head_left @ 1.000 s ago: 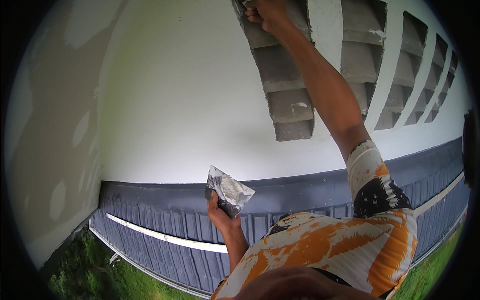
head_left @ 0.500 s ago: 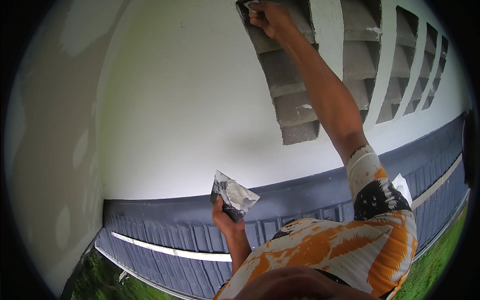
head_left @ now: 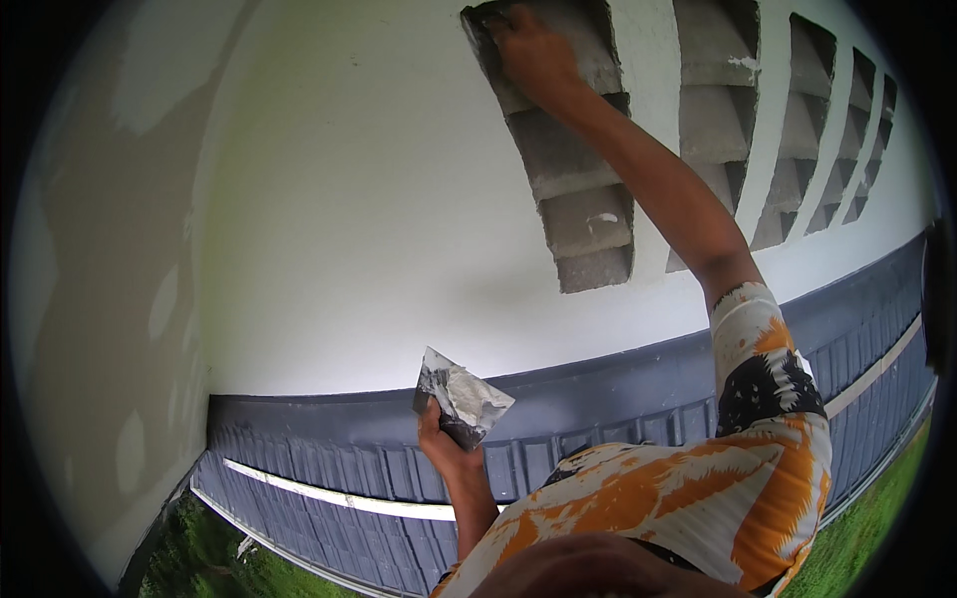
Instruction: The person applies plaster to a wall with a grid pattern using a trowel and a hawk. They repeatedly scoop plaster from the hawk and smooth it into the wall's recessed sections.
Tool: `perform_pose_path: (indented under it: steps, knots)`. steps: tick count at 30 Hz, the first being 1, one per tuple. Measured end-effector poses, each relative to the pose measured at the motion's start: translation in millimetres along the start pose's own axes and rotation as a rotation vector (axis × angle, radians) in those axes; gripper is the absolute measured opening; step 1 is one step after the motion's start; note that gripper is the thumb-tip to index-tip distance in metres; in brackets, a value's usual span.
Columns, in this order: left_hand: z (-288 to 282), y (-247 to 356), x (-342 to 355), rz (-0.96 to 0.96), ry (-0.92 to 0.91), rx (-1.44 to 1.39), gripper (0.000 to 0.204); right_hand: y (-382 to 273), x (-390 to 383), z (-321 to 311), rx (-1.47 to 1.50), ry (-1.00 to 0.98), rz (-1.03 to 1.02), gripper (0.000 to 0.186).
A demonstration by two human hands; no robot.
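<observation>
Low in the head view, my left hand grips a flat, square metal plate, thumb against its near left corner. A lump of whitish putty is spread over the plate's face. At the top, my right arm stretches up to a column of grey louvred vent openings in the white wall. My right hand is at the upper left edge of that column with its fingers bent together. Whatever it grips there is too dark and small to make out.
More louvred columns run off to the right along the white wall. A patchy grey-white wall meets it at the left. Below lies a blue-grey tiled roof with a pale batten across it; grass shows beyond.
My right hand has moved slightly down along the vent's left edge, and its elbow has swung to the right. The left hand and plate have shifted a little left and down.
</observation>
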State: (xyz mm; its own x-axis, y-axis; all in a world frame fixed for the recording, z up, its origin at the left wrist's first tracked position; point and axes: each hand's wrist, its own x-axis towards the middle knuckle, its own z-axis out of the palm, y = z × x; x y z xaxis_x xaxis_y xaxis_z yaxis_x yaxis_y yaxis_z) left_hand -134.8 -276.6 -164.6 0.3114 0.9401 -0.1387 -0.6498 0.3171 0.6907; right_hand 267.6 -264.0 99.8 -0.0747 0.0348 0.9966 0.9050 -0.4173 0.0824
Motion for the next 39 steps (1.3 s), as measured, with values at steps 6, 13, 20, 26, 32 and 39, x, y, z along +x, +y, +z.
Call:
perform_pose_path:
  steps: [6, 13, 20, 26, 32, 39]
  knots:
    - [-1, -6, -6, -0.020, 0.065, 0.010, 0.037, 11, 9, 25, 0.005, -0.316, -0.037, 0.013]
    - [-1, -8, -11, 0.013, 0.105, -0.039, 0.037, 15, 18, 7, 0.011, -0.434, -0.077, 0.018]
    - [5, -6, -11, 0.027, 0.079, -0.040, 0.033, 24, 7, 18, 0.027, -0.095, -0.109, 0.008]
    - [3, -8, -11, 0.032, 0.088, -0.058, 0.033, 23, 10, 23, 0.051, -0.297, -0.223, 0.007]
    - [9, -3, -13, 0.011, 0.118, -0.059, 0.032, 4, 26, -14, 0.120, -0.336, 0.001, 0.012]
    - [6, -4, -9, 0.011, 0.086, -0.060, 0.032, 15, 15, 17, 0.136, -0.182, -0.159, 0.016]
